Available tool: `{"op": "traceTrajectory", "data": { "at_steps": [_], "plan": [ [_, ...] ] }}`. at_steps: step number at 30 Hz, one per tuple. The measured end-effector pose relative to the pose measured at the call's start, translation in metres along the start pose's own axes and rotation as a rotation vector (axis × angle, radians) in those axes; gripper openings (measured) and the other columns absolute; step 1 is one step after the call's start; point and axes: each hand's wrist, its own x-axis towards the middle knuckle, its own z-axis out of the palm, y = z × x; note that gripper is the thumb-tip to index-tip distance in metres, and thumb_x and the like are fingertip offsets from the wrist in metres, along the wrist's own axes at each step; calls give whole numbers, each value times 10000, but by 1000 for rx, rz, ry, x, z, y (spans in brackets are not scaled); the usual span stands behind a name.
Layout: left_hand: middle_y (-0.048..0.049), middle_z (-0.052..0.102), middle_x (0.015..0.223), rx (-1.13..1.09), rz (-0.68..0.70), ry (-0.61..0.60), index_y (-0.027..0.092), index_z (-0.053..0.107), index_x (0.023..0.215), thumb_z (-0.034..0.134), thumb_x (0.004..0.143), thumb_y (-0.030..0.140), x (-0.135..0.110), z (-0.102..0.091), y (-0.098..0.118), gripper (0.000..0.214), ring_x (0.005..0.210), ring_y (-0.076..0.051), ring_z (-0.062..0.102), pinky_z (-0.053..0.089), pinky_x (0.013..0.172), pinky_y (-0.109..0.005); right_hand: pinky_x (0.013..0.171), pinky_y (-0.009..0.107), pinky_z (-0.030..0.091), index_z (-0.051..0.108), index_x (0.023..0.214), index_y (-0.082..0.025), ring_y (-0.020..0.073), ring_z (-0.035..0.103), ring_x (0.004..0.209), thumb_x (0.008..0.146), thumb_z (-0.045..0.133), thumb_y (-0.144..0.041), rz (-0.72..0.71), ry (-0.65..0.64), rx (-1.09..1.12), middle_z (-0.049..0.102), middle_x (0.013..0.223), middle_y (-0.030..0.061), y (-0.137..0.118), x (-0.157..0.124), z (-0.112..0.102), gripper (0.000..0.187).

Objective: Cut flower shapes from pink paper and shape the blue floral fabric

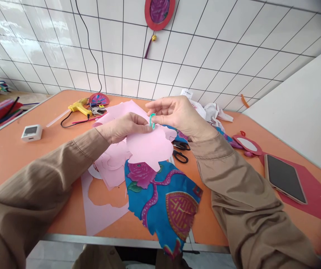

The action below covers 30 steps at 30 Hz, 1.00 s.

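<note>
A pink paper cutout (149, 146) with a wavy outline is pinched at its upper edge by my left hand (128, 127), whose fingers are closed. My right hand (177, 114) pinches a small teal loop (152, 120) between thumb and forefinger, right at the cutout's top edge. Whether the loop is fixed to the paper I cannot tell. Below the cutout lies a blue patterned fabric piece (163, 198) with ragged edges, hanging over the table's front edge. Black-handled scissors (180, 157) rest beside it, their blades hidden.
More pink paper (111, 170) lies under my left hand. A yellow glue gun (80, 107), keys (98, 110) and a small white box (31, 132) are at the left. At the right are a phone (285, 178), red sheet (320, 194) and oval red ornament (247, 145).
</note>
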Motion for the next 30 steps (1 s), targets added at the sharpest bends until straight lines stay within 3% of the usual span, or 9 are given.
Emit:
{"op": "traceTrajectory", "data": {
  "at_steps": [7,17,24,30],
  "plan": [
    [-4,547,560,-16,12,5,125,638,589,829,716,313,-1,1,1,296,478,-72,487,340,432,-206,895,364,610,768,894,-253,211,729,953,667,782,-116,-22,43,-29,750,937,19,-3,0,2,265],
    [-16,585,585,-40,16,36,126,657,614,808,733,295,-1,1,0,256,484,-78,508,361,432,-208,864,385,601,769,893,-229,218,720,927,695,752,-160,-88,56,-102,763,962,34,-1,-1,7,210],
    [-20,603,585,-53,-30,78,133,663,625,788,729,260,0,2,2,206,474,-85,517,361,421,-216,780,363,559,777,894,-238,191,669,817,763,657,-88,-202,78,-335,757,931,30,-3,-2,12,232],
    [-18,593,577,-22,-31,91,132,654,615,754,740,231,-1,4,3,188,472,-91,529,366,427,-220,772,382,555,768,936,-185,200,658,812,761,740,-230,-122,23,-235,750,943,71,2,0,7,182]
  ]
}}
